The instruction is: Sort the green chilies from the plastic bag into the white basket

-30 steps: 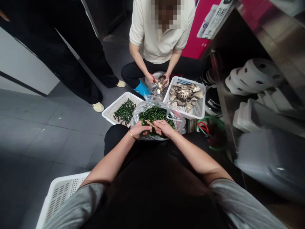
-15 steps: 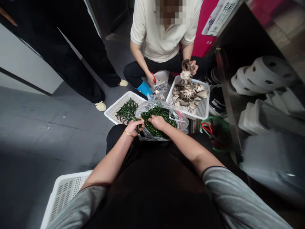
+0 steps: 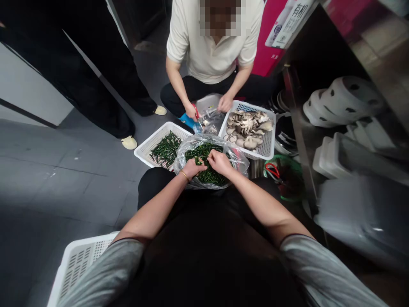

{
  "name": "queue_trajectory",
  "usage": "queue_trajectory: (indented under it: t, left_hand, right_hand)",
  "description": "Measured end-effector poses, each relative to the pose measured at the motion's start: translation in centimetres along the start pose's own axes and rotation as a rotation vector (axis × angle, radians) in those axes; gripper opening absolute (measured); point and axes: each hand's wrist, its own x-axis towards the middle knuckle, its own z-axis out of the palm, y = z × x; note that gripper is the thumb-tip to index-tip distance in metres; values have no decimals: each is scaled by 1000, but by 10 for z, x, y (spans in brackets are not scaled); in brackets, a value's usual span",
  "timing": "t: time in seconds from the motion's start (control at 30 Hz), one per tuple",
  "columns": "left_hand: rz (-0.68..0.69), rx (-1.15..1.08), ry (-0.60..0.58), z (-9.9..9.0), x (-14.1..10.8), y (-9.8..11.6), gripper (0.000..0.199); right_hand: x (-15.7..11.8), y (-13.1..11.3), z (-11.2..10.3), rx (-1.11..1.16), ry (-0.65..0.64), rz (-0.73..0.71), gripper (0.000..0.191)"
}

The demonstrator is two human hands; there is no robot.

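A clear plastic bag (image 3: 234, 157) full of green chili peppers (image 3: 209, 175) lies open before my knees. My left hand (image 3: 194, 168) is closed around a few green peppers over the bag's left part. Just right of it, my right hand (image 3: 220, 163) is pinched above the peppers; what its fingertips hold, if anything, is too small to make out. To the left of the bag, a white basket (image 3: 143, 147) bears a heap of loose green peppers (image 3: 166, 147).
Opposite sits a person (image 3: 212, 51) with red-handled scissors (image 3: 197, 114), beside a white basket (image 3: 270, 145) of mushrooms (image 3: 247, 128). Another person's legs stand at left. A green basket (image 3: 289, 197) with red scissors and a shelf of white containers (image 3: 341, 102) are at right. Another white basket (image 3: 68, 256) is lower left.
My left hand has moved right, over the bag, with its peppers, close to my right hand. The person opposite has let go of the mushroom clump and moved that hand toward the plastic bag there.
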Motion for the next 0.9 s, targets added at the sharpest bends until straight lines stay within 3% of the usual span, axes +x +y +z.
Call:
queue_trajectory:
  t: [0.1, 0.2, 0.37, 0.47, 0.67, 0.8, 0.9]
  left_hand:
    - [-73, -105, 35, -14, -3, -1, 24]
    - [-110, -355, 42, -36, -9, 2, 30]
    - [-11, -648, -65, -64, -23, 13, 37]
    - [-22, -588, -59, -65, -25, 14, 36]
    - [-79, -458, 34, -49, -10, 6, 37]
    - [-74, -467, 38, -42, -7, 9, 44]
    - [-79, -448, 105, -44, -11, 11, 45]
  right_hand:
    - [3, -1, -6, -296, -164, -42, 15]
    - [13, -5, -2, -493, -300, -74, 25]
    - [32, -20, 21, -638, -433, -205, 32]
    - [34, -13, 18, -612, -447, -217, 28]
    - [25, 12, -11, -331, -208, -175, 23]
    - [26, 3, 9, -481, -349, -183, 27]
    - [32, -5, 25, -558, -442, -241, 26]
